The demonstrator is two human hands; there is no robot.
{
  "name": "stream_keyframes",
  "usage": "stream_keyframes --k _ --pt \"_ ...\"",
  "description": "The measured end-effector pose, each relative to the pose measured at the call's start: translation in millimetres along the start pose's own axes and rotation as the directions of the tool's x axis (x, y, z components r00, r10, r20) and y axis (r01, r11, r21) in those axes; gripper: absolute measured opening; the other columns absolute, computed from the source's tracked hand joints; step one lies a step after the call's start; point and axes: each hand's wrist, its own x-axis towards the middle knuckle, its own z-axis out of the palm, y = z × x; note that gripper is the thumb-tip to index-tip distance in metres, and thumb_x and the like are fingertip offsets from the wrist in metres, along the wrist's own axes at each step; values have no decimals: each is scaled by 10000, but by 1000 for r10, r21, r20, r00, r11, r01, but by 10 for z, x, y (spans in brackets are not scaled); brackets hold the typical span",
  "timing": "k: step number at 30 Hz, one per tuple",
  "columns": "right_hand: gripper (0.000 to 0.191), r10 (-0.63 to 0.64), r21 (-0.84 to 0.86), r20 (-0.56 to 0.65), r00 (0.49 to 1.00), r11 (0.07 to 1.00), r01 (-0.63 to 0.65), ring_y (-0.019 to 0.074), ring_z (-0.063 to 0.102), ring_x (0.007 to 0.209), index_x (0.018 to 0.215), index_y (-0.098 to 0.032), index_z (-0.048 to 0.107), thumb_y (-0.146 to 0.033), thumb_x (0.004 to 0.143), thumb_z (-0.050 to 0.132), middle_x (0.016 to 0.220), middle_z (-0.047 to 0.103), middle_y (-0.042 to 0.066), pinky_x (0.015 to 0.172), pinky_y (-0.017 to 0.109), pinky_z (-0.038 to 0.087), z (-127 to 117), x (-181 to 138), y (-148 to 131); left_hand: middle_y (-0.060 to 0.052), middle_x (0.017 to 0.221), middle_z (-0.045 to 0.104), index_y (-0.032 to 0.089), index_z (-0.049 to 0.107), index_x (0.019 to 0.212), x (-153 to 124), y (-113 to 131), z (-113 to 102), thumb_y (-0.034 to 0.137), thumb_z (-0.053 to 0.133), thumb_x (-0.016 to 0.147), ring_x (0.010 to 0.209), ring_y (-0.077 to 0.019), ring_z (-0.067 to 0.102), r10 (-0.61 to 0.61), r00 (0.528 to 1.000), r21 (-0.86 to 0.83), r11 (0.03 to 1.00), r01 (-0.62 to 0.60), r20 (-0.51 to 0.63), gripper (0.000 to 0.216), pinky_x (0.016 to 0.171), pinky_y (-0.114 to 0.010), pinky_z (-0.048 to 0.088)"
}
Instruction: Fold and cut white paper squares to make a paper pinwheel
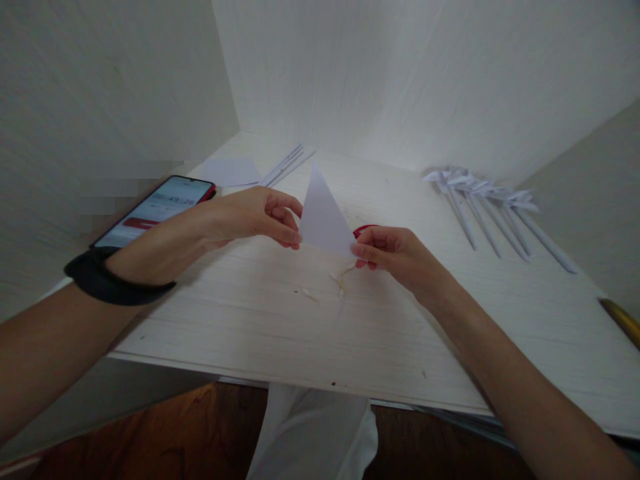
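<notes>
A white paper triangle (325, 217) is held up above the white tabletop (240, 313), its tip pointing away from me. My left hand (273, 217) pinches its left corner between thumb and fingers. At the right corner, my right hand (383, 248) pinches the paper in the same way. Something red (366, 229) shows just behind the right fingers, mostly hidden; I cannot make out what it is. Several small cotton swabs (341, 283) or swab pieces lie on the tabletop below the paper.
Left of my hands lies a phone (160, 207) showing a timer. Behind it are white paper sheets (233, 171) and thin rolled sticks (289, 167). Several paper pinwheels on sticks (480, 193) stand in a row at the right. A gold-coloured object (620, 320) sits at the right edge.
</notes>
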Motion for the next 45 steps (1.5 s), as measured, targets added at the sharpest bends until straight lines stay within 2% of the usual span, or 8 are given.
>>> stream_keyframes --k 7,13,18,25,32,35,39,45 --pt "176 2 37 25 1000 999 -3 115 532 617 670 -175 605 -328 711 680 671 588 0 597 253 425 -14 0 22 60 610 633 168 616 796 -3 -3 -28 205 755 621 611 -103 601 16 1000 -20 1000 -16 -10 227 632 -202 419" --pt "187 -2 -15 12 1000 1000 2 97 480 549 618 -173 580 -313 696 676 669 594 8 518 241 373 -31 -17 21 48 639 644 154 614 794 -11 25 -8 198 751 618 608 -96 591 17 1000 -17 1000 -17 -3 227 618 -194 409" --pt "198 25 -30 37 999 999 -24 109 506 576 654 -170 578 -336 708 673 662 591 7 555 249 400 -51 -26 16 28 677 649 139 605 807 -22 68 18 188 730 605 664 -124 602 -6 1000 10 1000 7 -8 242 667 -222 420" --pt "282 -60 -164 122 991 983 79 117 471 616 641 -165 557 -386 815 564 656 508 -9 570 260 349 -52 -31 -58 4 809 664 168 653 857 -3 -31 -27 228 684 672 747 -151 606 87 977 128 985 -113 194 197 665 -223 417" --pt "158 86 11 142 986 996 -89 101 512 599 665 -165 551 -254 696 678 655 560 -20 554 239 355 14 -46 -51 3 847 666 178 661 898 24 -85 -19 238 672 681 780 -156 611 109 950 130 980 -152 292 225 653 -208 408" --pt "176 92 22 136 986 995 -96 90 483 548 639 -171 533 -246 685 686 599 535 -39 516 233 333 20 -38 -22 8 830 648 167 650 900 12 -65 -8 204 671 679 777 -148 600 101 947 89 987 -134 305 225 670 -213 405" --pt "159 54 14 196 979 998 -57 93 500 577 664 -168 560 -271 748 646 626 551 -28 550 235 370 17 -29 -19 42 723 601 159 612 736 -16 -15 32 142 675 654 676 -103 553 103 938 91 986 -140 331 104 631 -196 375" --pt "132 39 85 227 973 995 -60 117 570 684 763 -161 606 -285 766 654 730 602 -1 648 250 446 87 -15 -24 78 673 557 181 612 773 -31 1 133 129 689 656 606 -66 495 86 866 83 986 -145 492 150 594 -183 360"
